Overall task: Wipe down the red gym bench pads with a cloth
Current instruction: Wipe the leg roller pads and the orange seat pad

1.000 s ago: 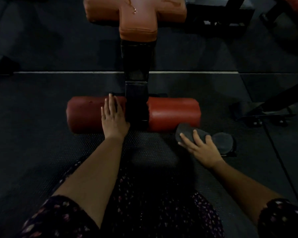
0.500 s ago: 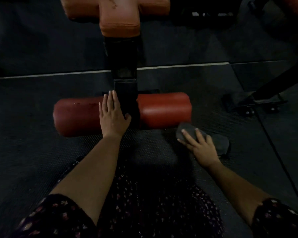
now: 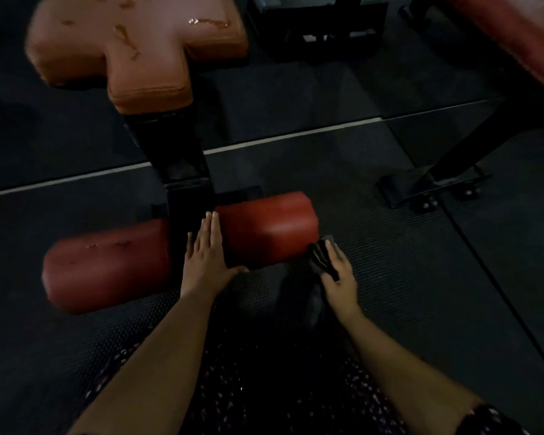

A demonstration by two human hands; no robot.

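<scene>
Dark cloth, lately flat on the floor, is clamped in the curled fingers of the right hand at the end of the pad, which is braced by the flat, straight-fingered left hand; wiping seems imminent.

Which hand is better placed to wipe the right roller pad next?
Right: the right hand grips the cloth beside the pad, at its outer end; the left hand lies flat on the pad, holding no cloth.
</scene>
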